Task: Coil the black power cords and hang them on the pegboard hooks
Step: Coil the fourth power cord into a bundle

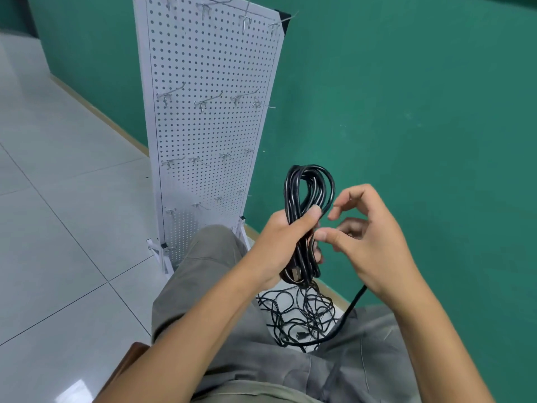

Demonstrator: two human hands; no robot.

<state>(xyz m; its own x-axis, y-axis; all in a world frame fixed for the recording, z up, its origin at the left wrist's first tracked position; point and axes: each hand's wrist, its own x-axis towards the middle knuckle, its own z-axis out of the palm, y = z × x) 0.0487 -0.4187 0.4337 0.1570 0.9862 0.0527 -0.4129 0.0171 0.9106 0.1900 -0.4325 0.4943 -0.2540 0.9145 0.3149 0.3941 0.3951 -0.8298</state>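
Nearest, grey trousers of a seated person, knees apart; between them on the floor, a loose tangle of black cords, not yet coiled. Just above that, left hand clenched round the waist of a coiled cord, thumb pressed across the strands, loops standing up above the fist and a plug end hanging below; right hand just beside the coil, fingers loosely curled and holding nothing plainly seen, though a thick cord tail drops from under the wrist toward the tangle, and cannot tell whether gripped there. Judged from this: one cord nearly coiled, tail probably left to gather or wrap; nothing hung; the tangle still to sort. Farther on, white pegboard upright on a stand against the green wall, rows of wire hooks all bare; lower rows within easy reach of the knees, hook tips jutting outward and worth minding. Open tiled floor to the left; wall close on the right.
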